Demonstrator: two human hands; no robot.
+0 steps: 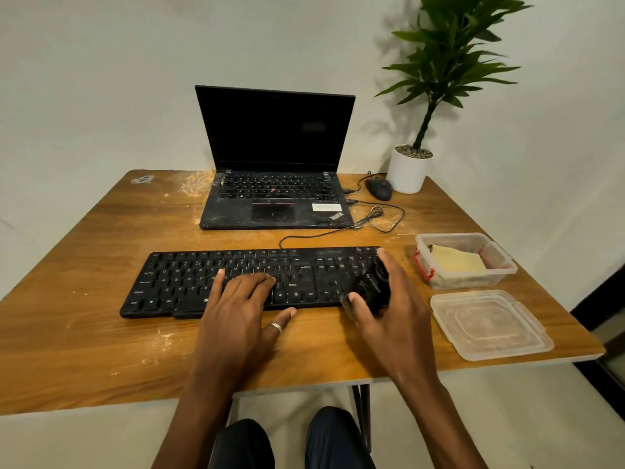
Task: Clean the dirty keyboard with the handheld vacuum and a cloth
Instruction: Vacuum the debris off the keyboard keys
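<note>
Crumbs dot the table [101,350]. His left hand [236,299] presses flat on the keyboard [189,279]; right hand [389,309] grips the vacuum [372,289], which might pop keys loose.

A flat black plastic keyboard [250,279] with pale key legends lies on a warm orange-brown wood-grain table [101,333] marked with whitish dusty smears. The open black laptop [274,184] shows a dark screen, a red dot among its keys, red edging at the trackpad and a white sticker — its deck speckled grey. A black mouse [379,188] trails a black cable. The round white pot [407,172] carries a green leafy plant [449,55]. The clear plastic box [465,262] has red clips and a pale yellow cloth [456,260] inside; its translucent lid [490,324] looks milky. A silver ring [276,327] bands one finger.
</note>
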